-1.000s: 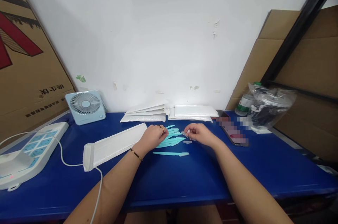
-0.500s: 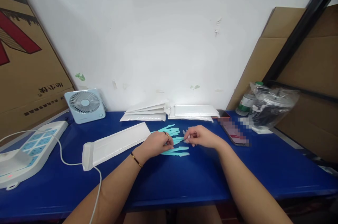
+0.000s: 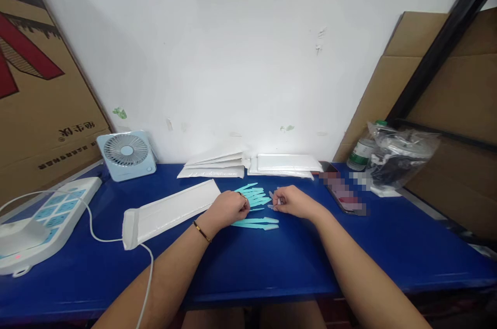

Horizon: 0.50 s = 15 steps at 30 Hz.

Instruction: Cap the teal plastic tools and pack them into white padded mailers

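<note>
Several thin turquoise tools [image 3: 254, 195] lie fanned out on the blue table [image 3: 248, 267]. My left hand [image 3: 234, 207] rests over their left ends, fingers pinched round one turquoise tool. Two more [image 3: 258, 223] lie just below that hand. To the right, my right hand [image 3: 285, 199] is closed on small translucent caps [image 3: 271, 207], partly hidden by its fingers. A long white padded envelope [image 3: 174, 211] lies to the left of my left hand, its flap end toward the lower left.
White envelopes are stacked [image 3: 213, 166] along the wall, with another pile [image 3: 287, 163] beside them. A fan [image 3: 126, 155] and power strip [image 3: 54, 220] are left; a phone [image 3: 344, 194], bottle [image 3: 361, 153] and plastic-wrapped item [image 3: 399, 158] right. A cable [image 3: 91, 225] crosses the left side.
My left hand has shifted slightly left, away from my right hand, and the tool between them has drawn back. My right hand has moved very little.
</note>
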Tool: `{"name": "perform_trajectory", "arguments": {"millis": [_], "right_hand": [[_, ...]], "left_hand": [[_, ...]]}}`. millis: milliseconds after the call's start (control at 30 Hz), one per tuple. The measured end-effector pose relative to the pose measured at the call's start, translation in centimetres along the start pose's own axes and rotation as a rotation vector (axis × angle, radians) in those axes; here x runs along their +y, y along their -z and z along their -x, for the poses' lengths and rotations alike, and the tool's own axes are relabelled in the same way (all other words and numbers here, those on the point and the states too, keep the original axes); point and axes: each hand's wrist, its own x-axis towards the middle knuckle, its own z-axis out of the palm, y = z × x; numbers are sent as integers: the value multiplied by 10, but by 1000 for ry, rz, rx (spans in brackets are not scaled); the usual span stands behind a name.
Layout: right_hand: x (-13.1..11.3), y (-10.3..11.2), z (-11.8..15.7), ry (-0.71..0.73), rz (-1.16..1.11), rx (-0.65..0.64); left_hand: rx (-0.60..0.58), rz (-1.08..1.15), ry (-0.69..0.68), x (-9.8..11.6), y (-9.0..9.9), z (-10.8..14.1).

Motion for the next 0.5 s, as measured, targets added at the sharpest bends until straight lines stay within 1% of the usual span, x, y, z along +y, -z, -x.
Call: {"name": "perform_trajectory", "arguments": {"millis": [167,300,400,500], "right_hand": [[-10,-5,-5,29,-14,16],[-15,-11,-8,50,-42,25],[-18,-15,-7,88,-82,-23],[-15,-10,-3,99,-147,-111]], "left_hand": [[16,21,-14,-2,-3,-1],[3,123,-37,0,-4,-2],[-19,214,-55,5,-4,-2],[-60,291,-67,8,-5,-3]]}}
